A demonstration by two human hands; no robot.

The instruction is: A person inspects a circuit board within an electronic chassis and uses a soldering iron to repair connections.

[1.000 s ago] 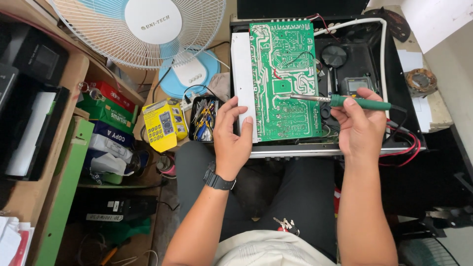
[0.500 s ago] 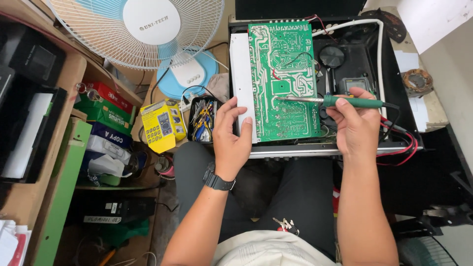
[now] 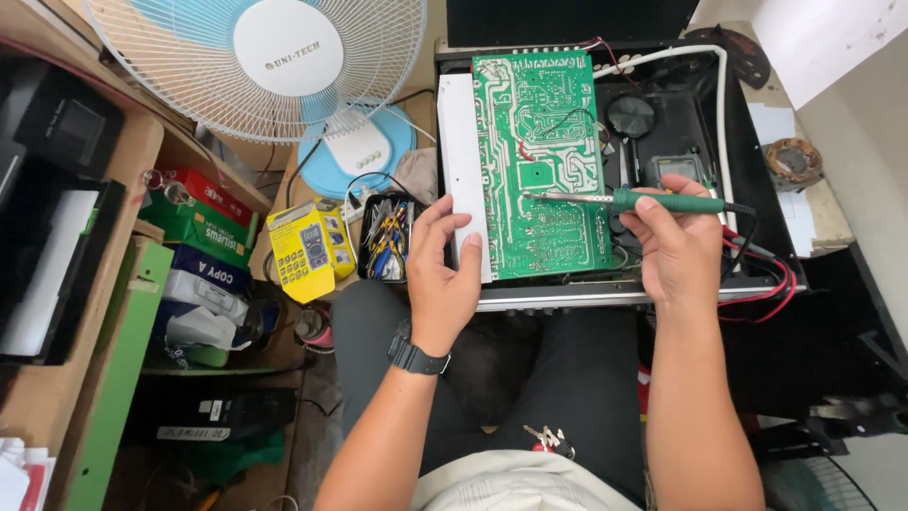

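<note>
I am steadying the work with my left hand [image 3: 443,279]: its grip is lying wide and flat, fingertips resting on the white metal strip [image 3: 462,170] that runs along the near-left edge of the green printed circuit board [image 3: 541,161], thumb pressing at the board's lower corner. My right hand [image 3: 676,248] is closing its grip around the green-handled soldering iron [image 3: 653,201], holding it like a pen, the metal tip lying across the board's copper side near its middle. The board is sitting tilted up in the open black metal chassis [image 3: 728,151] on my lap. By my judgement I am in the soldering step, working a joint at mid-board; the next move is calling for a steady tip held on one pad without bridging its neighbours. Compared with a second ago, my right hand is sitting lower and the iron's tip is pointing further left across the board; my left hand is staying put.
</note>
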